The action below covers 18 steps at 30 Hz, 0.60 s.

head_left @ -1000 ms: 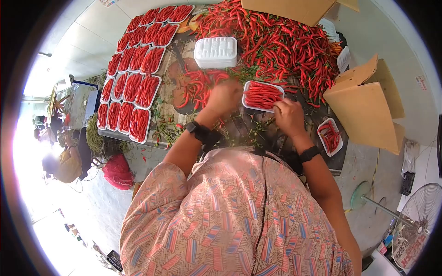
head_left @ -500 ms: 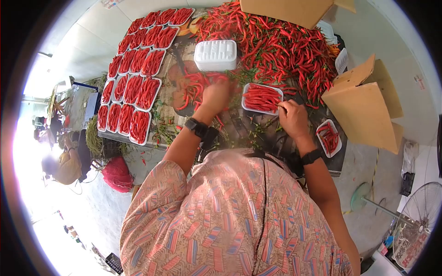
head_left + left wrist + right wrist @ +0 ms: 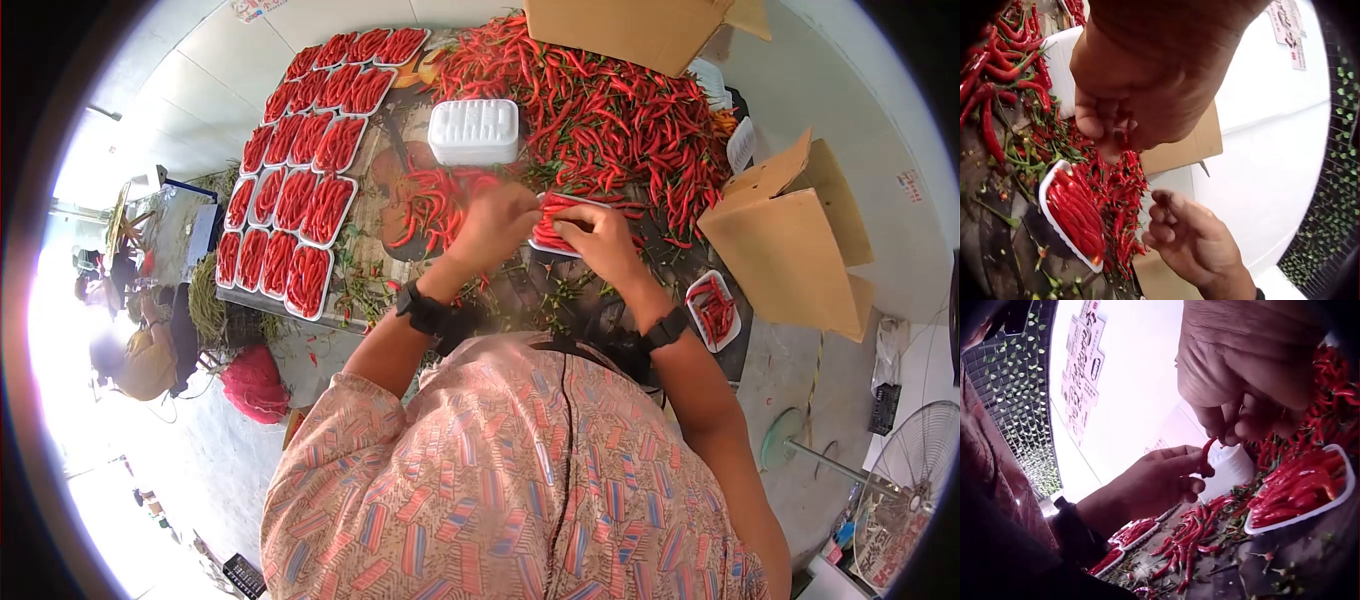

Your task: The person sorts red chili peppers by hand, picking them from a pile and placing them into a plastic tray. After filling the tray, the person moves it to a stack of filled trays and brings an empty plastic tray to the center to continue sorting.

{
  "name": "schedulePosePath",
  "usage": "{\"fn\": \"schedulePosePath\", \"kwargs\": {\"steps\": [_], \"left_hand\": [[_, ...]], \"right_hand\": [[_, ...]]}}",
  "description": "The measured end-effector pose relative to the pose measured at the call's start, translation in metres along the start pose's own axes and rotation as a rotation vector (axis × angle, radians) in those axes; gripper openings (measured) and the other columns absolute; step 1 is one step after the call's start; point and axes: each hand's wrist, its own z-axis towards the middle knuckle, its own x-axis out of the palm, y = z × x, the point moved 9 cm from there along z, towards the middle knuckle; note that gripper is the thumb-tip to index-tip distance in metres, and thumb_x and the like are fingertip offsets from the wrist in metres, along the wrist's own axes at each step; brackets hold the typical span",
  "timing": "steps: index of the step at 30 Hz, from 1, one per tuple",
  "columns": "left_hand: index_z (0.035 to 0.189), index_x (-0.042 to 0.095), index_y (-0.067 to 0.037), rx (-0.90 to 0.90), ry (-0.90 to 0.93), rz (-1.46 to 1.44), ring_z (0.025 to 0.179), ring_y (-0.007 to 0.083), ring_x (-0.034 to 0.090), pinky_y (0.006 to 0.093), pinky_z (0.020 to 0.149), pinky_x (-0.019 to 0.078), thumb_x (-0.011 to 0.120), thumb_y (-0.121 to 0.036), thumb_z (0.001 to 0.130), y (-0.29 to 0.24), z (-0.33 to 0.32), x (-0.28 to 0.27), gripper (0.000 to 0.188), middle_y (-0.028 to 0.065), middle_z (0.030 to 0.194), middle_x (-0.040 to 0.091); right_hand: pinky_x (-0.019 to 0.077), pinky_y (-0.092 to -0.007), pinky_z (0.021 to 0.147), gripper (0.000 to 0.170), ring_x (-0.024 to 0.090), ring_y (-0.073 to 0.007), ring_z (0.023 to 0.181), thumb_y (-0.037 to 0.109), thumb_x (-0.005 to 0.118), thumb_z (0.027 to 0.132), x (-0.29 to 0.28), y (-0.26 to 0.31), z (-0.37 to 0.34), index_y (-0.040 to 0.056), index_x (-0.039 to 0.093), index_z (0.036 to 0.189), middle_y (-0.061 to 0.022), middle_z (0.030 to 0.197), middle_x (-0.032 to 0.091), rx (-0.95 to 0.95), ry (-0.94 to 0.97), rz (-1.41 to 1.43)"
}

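Observation:
My left hand [image 3: 492, 228] pinches a small red chili pepper [image 3: 1207, 455] between thumb and fingers, as the right wrist view shows. Close beside it is my right hand [image 3: 603, 240], thumb and fingers curled together near the chili's upper end; I cannot tell whether they hold anything. Both hands hover at a white foam tray [image 3: 1294, 518] filled with red chilies lying lengthwise, and partly cover it in the head view. To the left of the tray lies a small pile of loose chilies [image 3: 425, 212].
A large heap of chilies [image 3: 625, 130] covers the back right. White stacked trays [image 3: 473, 140] stand behind the hands. Rows of filled trays [image 3: 297, 205] line the left side. At right are a partly filled tray [image 3: 713, 310] and a cardboard box [image 3: 775, 240]. Green stem bits [image 3: 560, 300] litter the tabletop.
My left hand has come from the small chili pile rightward to the tray. My right hand has moved from the tray's right edge up and left, so the two are now close together.

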Motion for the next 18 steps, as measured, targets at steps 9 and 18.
{"fn": "schedulePosePath", "kwargs": {"steps": [9,18], "left_hand": [[0.098,0.062,0.001,0.008,-0.004,-0.193,0.076,0.0117,0.060,0.0265,0.069,0.0490,0.065,-0.003,0.080,-0.016,-0.012,0.001,0.019,0.0061,0.084,0.065],[0.094,0.063,0.003,-0.082,0.023,-0.182,0.072,0.0099,0.060,0.0260,0.067,0.0491,0.066,-0.007,0.083,-0.014,-0.012,0.004,0.015,0.0065,0.081,0.067]], "right_hand": [[0.0505,-0.0212,0.067,0.026,0.059,-0.0063,0.077,0.003,0.067,0.081,0.016,-0.033,0.001,-0.0064,0.065,0.105,-0.0061,0.089,0.066,0.327,0.027,0.547],[0.0390,-0.0190,0.057,0.023,0.046,-0.0027,0.062,0.013,0.063,0.084,0.008,-0.029,-0.003,0.0005,0.068,0.103,0.0028,0.077,0.060,0.355,0.005,0.691]]}}
